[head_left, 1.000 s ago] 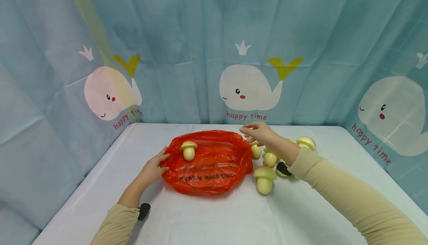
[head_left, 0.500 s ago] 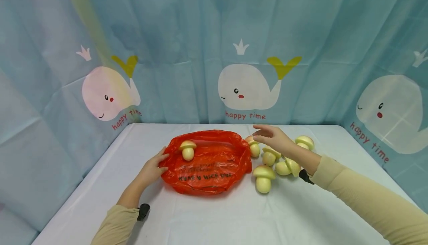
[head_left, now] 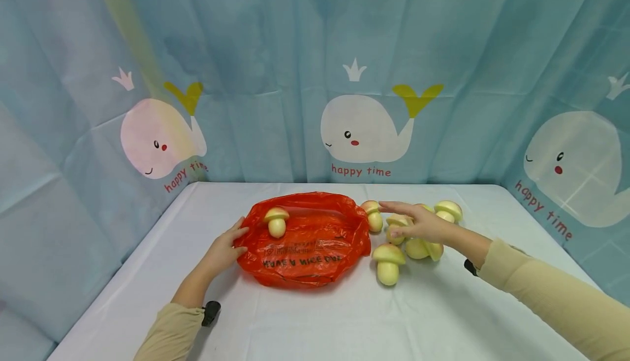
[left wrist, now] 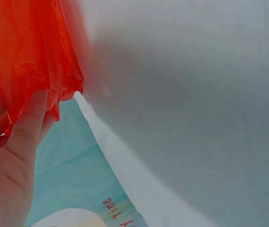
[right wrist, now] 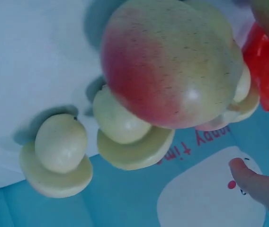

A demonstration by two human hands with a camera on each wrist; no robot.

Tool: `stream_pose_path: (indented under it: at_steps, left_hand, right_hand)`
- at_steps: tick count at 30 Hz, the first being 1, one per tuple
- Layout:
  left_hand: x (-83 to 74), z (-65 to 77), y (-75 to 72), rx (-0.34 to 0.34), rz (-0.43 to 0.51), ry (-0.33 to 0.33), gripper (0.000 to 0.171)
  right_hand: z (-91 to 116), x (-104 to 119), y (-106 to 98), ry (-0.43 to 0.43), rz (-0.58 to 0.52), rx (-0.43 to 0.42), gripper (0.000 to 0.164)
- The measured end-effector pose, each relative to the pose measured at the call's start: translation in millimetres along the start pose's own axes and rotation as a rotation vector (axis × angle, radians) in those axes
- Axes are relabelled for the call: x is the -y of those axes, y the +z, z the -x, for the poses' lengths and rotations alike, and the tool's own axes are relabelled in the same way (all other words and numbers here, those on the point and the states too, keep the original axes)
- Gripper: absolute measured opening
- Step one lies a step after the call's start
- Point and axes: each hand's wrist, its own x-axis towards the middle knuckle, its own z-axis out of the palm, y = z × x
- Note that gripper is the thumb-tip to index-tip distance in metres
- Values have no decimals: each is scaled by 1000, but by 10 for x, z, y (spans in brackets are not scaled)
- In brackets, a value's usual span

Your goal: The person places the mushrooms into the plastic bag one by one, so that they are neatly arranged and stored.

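Observation:
My left hand (head_left: 221, 251) pinches the left rim of an open red plastic bag (head_left: 315, 243); in the left wrist view the bag's edge (left wrist: 40, 47) runs between thumb and fingers. Inside the bag lies one toy mushroom (head_left: 278, 226), pale yellow with a pink-tinged cap. My right hand (head_left: 425, 224) is over the group of mushrooms right of the bag, fingers stretched out and holding nothing. Its fingertips overlap the mushroom (head_left: 372, 219) beside the bag's rim. In the right wrist view a large pink-and-yellow mushroom cap (right wrist: 167, 66) fills the middle, with the right hand (right wrist: 264, 187) at lower right.
Nearest the front stands one mushroom (head_left: 388, 268); another lies on its side (head_left: 416, 248), and one stands at the back right (head_left: 448, 210). The white tabletop (head_left: 305, 322) ends at a blue whale-print curtain (head_left: 275, 131).
My right hand has drawn back rightward from the bag's far right rim and lowered over the mushrooms. The left hand and the bag stay put.

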Motion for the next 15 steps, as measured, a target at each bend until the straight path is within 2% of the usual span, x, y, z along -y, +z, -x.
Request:
stream_pose_path:
  at_steps: [8, 15]
  left_hand:
    - [8, -3, -5, -1, -11, 0, 51]
    - [26, -26, 4, -3, -5, 11, 51]
  right_hand:
    - [127, -46, 70, -10, 163, 108, 79]
    - [160, -142, 152, -94, 227, 116, 76]
